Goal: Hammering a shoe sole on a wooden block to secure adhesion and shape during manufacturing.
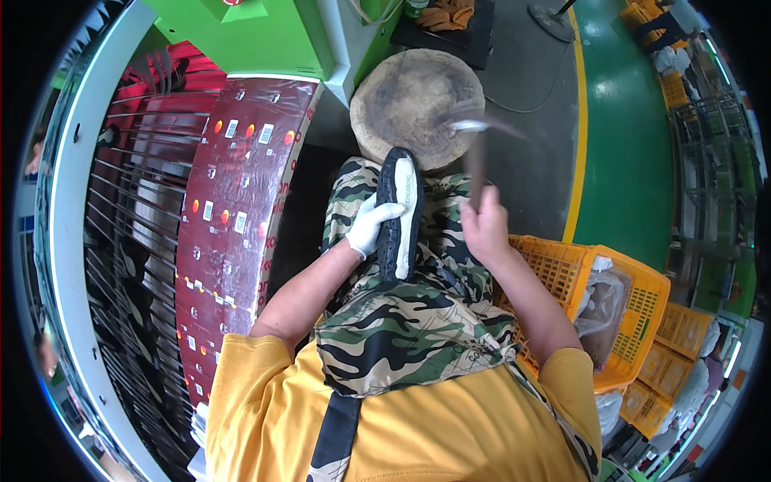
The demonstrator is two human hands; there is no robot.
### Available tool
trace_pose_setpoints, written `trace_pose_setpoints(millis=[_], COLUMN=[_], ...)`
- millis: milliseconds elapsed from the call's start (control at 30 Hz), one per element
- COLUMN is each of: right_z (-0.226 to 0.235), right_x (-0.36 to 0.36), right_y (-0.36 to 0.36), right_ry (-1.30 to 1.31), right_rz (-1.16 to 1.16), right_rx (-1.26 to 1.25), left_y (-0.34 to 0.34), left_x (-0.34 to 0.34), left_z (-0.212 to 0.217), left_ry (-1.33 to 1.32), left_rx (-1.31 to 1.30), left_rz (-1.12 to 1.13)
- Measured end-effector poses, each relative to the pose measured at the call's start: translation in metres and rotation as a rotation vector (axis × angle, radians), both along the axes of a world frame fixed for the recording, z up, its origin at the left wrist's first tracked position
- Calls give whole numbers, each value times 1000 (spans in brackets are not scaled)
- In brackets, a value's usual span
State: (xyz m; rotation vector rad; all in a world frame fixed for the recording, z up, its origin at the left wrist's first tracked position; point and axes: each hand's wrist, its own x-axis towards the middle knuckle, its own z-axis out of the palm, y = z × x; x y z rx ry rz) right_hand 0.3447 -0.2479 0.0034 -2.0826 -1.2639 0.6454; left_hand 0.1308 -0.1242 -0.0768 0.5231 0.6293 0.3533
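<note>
My left hand (367, 227), in a white glove, grips a black shoe (386, 193) by its side. A long pale strip with printing runs along the shoe's upturned face, and a gathered black edge surrounds it. The shoe points away from me over my lap, its far end by the rim of a round wooden block (405, 92). My bare right hand (486, 223) is closed round the handle of a hammer (477, 169). The hammer's head is smeared by motion above the block's right side, apart from the shoe.
A camouflage apron (401, 345) covers my lap. At my right stands a yellow plastic crate (634, 337) with a clear bag inside. On the left are a maroon patterned panel (241, 185) and a rack of dark rods (132, 209). Orange gloves (446, 18) lie beyond the block.
</note>
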Motion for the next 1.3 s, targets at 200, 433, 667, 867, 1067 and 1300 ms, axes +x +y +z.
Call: trace_pose_setpoints(millis=[200,433,667,867,1067,1300], right_z=[25,33,17,5,4,24], right_x=[18,26,0,-7,13,29], right_y=[22,15,26,18,-2,5], right_ry=[292,228,-199,-218,-127,253], right_rz=[-11,-142,62,114,88,48], right_rx=[-305,21,94,13,28,41], left_y=[12,59,86,65,59,71], left_x=[0,29,36,-10,-26,0], left_z=[-6,24,28,31,86,61], left_ry=[44,-142,-154,-461,-508,-459], left_rx=[-7,255,434,190,-287,-459], left_rz=[-37,482,557,313,132,-88])
